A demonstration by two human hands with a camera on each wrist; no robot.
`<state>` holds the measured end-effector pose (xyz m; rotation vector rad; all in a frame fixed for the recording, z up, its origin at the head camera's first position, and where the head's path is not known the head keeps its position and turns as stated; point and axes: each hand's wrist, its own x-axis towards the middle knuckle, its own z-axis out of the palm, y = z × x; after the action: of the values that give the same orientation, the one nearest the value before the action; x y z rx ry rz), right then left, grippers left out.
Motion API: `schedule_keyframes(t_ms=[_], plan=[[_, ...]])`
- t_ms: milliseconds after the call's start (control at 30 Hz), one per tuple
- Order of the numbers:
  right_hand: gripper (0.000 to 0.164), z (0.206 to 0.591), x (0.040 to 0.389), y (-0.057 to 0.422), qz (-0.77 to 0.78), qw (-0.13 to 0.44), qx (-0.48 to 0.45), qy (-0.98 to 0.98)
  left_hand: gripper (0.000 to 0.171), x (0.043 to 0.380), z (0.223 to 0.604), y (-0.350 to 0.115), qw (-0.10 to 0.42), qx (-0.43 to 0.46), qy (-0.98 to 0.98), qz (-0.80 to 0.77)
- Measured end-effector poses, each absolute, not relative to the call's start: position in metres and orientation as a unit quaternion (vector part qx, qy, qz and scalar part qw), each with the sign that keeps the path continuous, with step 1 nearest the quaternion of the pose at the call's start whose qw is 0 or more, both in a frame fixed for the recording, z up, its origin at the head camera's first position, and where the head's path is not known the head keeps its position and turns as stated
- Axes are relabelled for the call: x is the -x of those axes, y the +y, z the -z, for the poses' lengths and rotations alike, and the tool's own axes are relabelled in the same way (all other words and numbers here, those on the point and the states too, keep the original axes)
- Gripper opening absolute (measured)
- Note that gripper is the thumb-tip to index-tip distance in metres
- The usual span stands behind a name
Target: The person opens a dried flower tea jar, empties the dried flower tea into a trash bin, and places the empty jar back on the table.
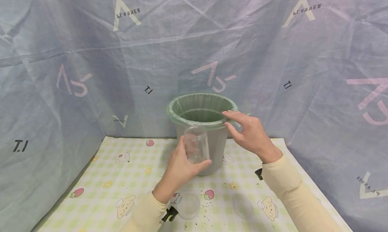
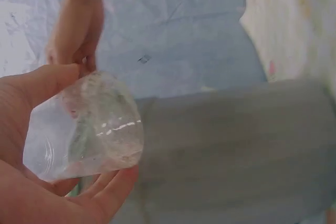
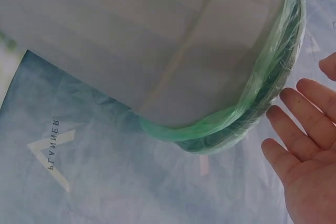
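Observation:
My left hand (image 1: 181,164) grips a clear plastic cup (image 1: 196,146), its thumb on one side and fingers round the other. In the left wrist view the cup (image 2: 105,124) shows transparent walls with bright glints. It is held in front of a grey trash bin (image 1: 216,147) lined with a thin green bag (image 1: 172,112) folded over the rim. My right hand (image 1: 250,134) is at the bin's right rim, holding nothing. In the right wrist view its fingers (image 3: 310,124) are spread, with fingertips close to the green bag's edge (image 3: 236,114).
Two clear round lids (image 1: 188,206) (image 1: 242,206) lie on the green checked tablecloth (image 1: 136,178), with small dark crumbs (image 1: 207,208) scattered between them. A grey-blue printed curtain (image 1: 145,57) stands behind the bin and along both sides.

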<state>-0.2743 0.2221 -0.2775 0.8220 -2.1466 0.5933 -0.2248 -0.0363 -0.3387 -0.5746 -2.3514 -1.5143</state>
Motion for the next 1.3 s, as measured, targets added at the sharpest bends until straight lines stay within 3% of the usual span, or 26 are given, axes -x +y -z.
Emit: schedule_keyframes(t_ms=[533, 900, 1300], plan=[[0.040, 0.278, 0.262, 0.231, -0.234, 0.390, -0.318, -0.832, 0.082, 0.215, 0.411, 0.000, 0.000, 0.202, -0.838, 0.507], [0.040, 0.280, 0.253, 0.239, -0.249, 0.394, -0.301, -0.832, 0.078, 0.212, 0.441, 0.015, -0.018, 0.213, -0.855, 0.473], [0.037, 0.282, 0.245, 0.247, -0.240, 0.418, -0.279, -0.830, 0.085, 0.212, 0.466, 0.022, -0.037, 0.213, -0.858, 0.466]])
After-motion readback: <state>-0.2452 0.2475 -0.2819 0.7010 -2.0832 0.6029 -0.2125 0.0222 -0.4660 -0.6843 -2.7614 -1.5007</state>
